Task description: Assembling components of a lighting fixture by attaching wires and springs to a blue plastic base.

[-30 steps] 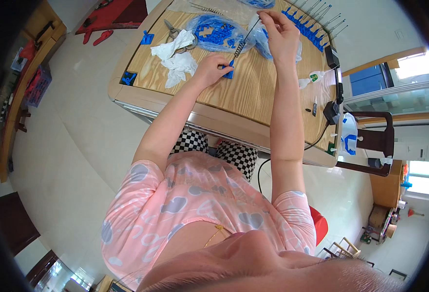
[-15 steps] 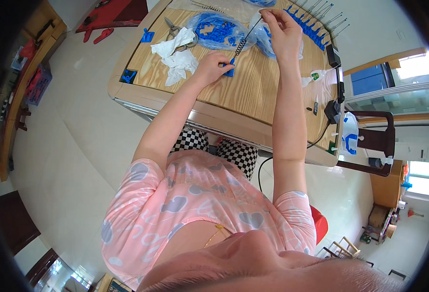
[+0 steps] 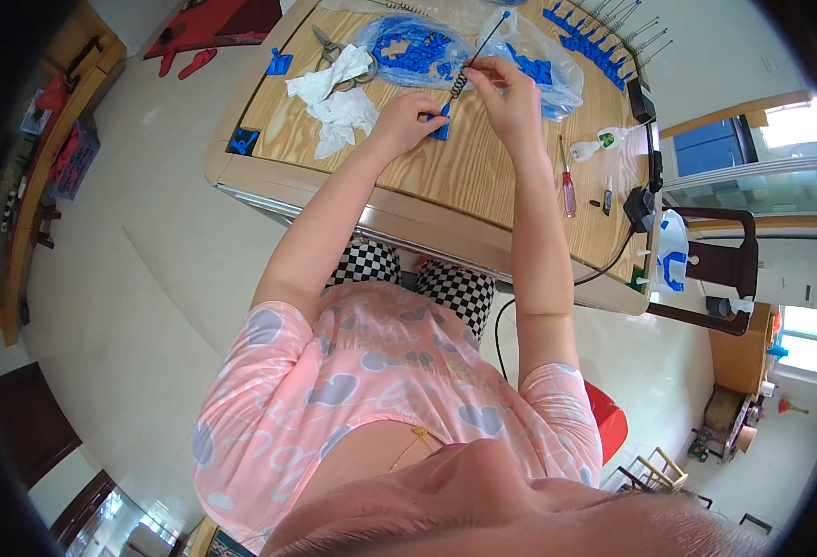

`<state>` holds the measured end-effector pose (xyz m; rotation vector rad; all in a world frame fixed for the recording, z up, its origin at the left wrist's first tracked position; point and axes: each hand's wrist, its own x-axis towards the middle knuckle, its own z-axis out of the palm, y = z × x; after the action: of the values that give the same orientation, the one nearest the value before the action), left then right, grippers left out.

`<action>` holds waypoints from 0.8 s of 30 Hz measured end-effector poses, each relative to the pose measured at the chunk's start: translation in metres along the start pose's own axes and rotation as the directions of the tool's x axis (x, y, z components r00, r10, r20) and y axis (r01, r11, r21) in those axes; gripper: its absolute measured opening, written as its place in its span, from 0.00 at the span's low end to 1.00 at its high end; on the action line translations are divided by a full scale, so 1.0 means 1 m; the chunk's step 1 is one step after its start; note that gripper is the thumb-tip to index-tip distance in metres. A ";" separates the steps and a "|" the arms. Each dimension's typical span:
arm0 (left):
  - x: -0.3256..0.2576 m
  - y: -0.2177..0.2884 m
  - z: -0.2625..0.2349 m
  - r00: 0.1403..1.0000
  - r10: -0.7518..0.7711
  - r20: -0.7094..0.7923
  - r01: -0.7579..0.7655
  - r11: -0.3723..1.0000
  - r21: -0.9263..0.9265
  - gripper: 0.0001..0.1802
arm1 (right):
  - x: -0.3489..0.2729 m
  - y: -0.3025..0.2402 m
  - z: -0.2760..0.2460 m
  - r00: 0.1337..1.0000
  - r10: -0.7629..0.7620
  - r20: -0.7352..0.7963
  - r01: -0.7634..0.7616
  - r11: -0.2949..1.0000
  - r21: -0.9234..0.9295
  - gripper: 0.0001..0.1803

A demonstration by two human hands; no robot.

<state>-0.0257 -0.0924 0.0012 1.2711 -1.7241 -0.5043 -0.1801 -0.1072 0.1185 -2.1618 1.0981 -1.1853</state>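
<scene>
My left hand (image 3: 406,123) pinches a small blue plastic base (image 3: 440,131) close to the tabletop. From the base rises a black coil spring (image 3: 457,88) that runs into a thin black rod (image 3: 488,43) with a small blue tip (image 3: 506,15), leaning up and to the right. With thumb and fingers together, my right hand (image 3: 507,97) grips this spring rod near the upper end of the coil. Its fingers partly hide the join. Just behind my hands lie a clear bag (image 3: 367,42) of blue plastic parts and another clear bag (image 3: 566,93) of blue pieces.
Scissors (image 3: 327,43) and crumpled white tissues (image 3: 348,113) lie left. A red-handled screwdriver (image 3: 569,193), a white squeeze bottle (image 3: 588,148) and a black adapter (image 3: 638,206) with a cable are right. Several blue bases with spring rods (image 3: 603,63) line the far right edge.
My right hand has slid down from the rod's tip to the upper coil, uncovering the blue tip. The screwdriver has come into sight beside my forearm. My left hand stays on the base.
</scene>
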 end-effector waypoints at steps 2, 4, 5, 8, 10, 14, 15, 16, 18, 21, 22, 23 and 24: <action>0.000 0.001 0.000 0.999 0.023 -0.029 -0.024 1.000 -0.015 0.11 | -0.002 -0.001 0.003 0.999 -0.019 -0.045 0.020 1.000 0.012 0.12; -0.001 0.001 0.001 0.999 0.018 -0.028 -0.018 1.000 -0.019 0.10 | -0.003 0.004 0.009 0.999 -0.019 -0.045 0.021 0.999 0.032 0.12; -0.001 0.002 0.000 0.999 0.015 -0.032 -0.016 1.000 -0.024 0.10 | -0.004 0.005 0.013 0.999 -0.024 -0.046 0.026 0.998 0.049 0.11; -0.001 0.002 0.002 0.999 -0.002 -0.040 -0.001 0.998 -0.061 0.10 | -0.007 0.003 0.015 0.997 0.043 -0.067 -0.037 0.995 0.088 0.10; -0.001 0.000 0.000 0.999 0.012 -0.031 -0.012 1.000 -0.025 0.10 | -0.009 0.005 0.018 0.995 0.008 -0.104 -0.002 0.998 0.061 0.09; 0.000 0.000 0.001 0.999 0.037 -0.034 -0.036 0.999 0.023 0.11 | -0.011 0.009 0.021 0.984 -0.063 -0.166 0.067 0.998 0.020 0.09; -0.001 0.000 0.002 0.999 0.040 -0.031 -0.039 0.999 0.023 0.11 | -0.012 0.009 0.022 0.984 -0.061 -0.170 0.065 0.998 0.019 0.09; -0.002 -0.001 0.002 0.998 0.034 -0.048 -0.034 0.999 -0.005 0.11 | -0.014 0.009 0.023 0.983 -0.068 -0.171 0.075 0.997 0.036 0.09; -0.003 0.001 0.002 0.998 0.035 -0.059 -0.037 0.999 -0.035 0.11 | -0.017 0.009 0.023 0.981 -0.072 -0.181 0.082 0.995 0.048 0.09; -0.002 0.003 0.000 0.999 0.019 -0.026 -0.020 0.999 -0.028 0.12 | -0.018 0.009 0.023 0.979 -0.068 -0.194 0.085 0.993 0.081 0.09; -0.002 0.001 0.000 0.999 0.019 -0.030 -0.020 0.999 -0.026 0.13 | -0.019 0.010 0.024 0.980 -0.056 -0.190 0.073 0.994 0.086 0.10; -0.002 0.002 0.000 0.999 0.020 -0.032 -0.020 1.000 -0.023 0.13 | -0.018 0.012 0.024 0.982 -0.043 -0.186 0.060 0.994 0.091 0.10; -0.001 0.003 0.000 0.999 0.029 -0.024 -0.030 0.999 -0.024 0.13 | -0.016 0.014 0.024 0.979 -0.040 -0.198 0.058 0.994 0.087 0.10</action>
<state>-0.0271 -0.0898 0.0033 1.2278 -1.7096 -0.4904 -0.1714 -0.1026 0.0880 -2.0470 1.0509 -1.4680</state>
